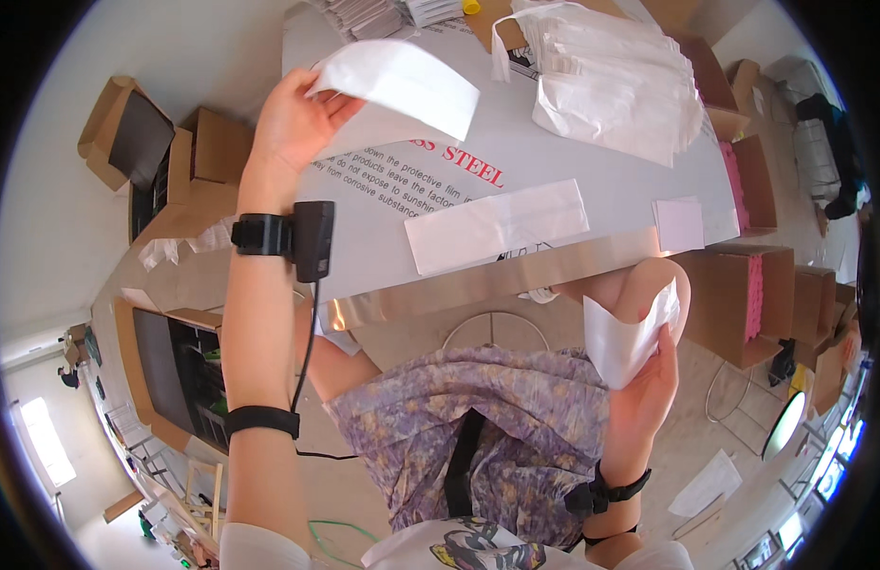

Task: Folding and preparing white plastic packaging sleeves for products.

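Observation:
My left hand (302, 112) is raised over the far left of the table, its fingers closed on the edge of a folded white sheet (402, 84) that curves out to the right. Low at the right, over my knee, my right hand (654, 375) pinches a smaller white piece (618, 337), which bends upward between thumb and fingers. Whether these are paper or thin cloth is hard to tell. Between the hands, a flat white strip (497, 228) lies near the table's front edge, touched by neither hand.
The table (364, 271) has a grey printed film and a metal front edge. A thick pile of white sheets (615, 81) spreads at the far right, with a small pale card (679, 225) nearer. Cardboard boxes (744, 304) with pink lining stand at the right, more boxes (174, 361) at left.

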Motion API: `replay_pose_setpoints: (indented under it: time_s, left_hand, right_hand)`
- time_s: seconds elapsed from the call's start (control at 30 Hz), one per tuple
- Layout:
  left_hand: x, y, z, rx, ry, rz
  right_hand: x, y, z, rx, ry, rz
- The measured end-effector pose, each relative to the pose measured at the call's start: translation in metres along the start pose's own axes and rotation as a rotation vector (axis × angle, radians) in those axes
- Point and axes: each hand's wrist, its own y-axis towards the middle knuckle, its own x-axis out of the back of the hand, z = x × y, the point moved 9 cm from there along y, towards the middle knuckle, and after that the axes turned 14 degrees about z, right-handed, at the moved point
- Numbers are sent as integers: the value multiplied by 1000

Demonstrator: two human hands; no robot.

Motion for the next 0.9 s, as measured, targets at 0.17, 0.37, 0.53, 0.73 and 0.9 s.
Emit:
replay_pose_setpoints:
  time_s: [0.17,0.37,0.53,0.73,0.9]
  left_hand:
    - [121,-16,10,193,235,-260]
    - [69,-84,9,-291,1357,-437]
    - [-126,-198,71,-30,661,124]
    - [-154,-279,88,-105,300,74]
    - [-134,-318,99,-205,47,-89]
  right_hand:
    - [-18,3,-16,-28,66,26]
    - [-74,1,-41,-11,40,223]
    - [-113,-23,-69,22,-188,370]
    - [-157,-73,-89,84,-584,720]
    - [-181,-119,-103,382,-1162,1022]
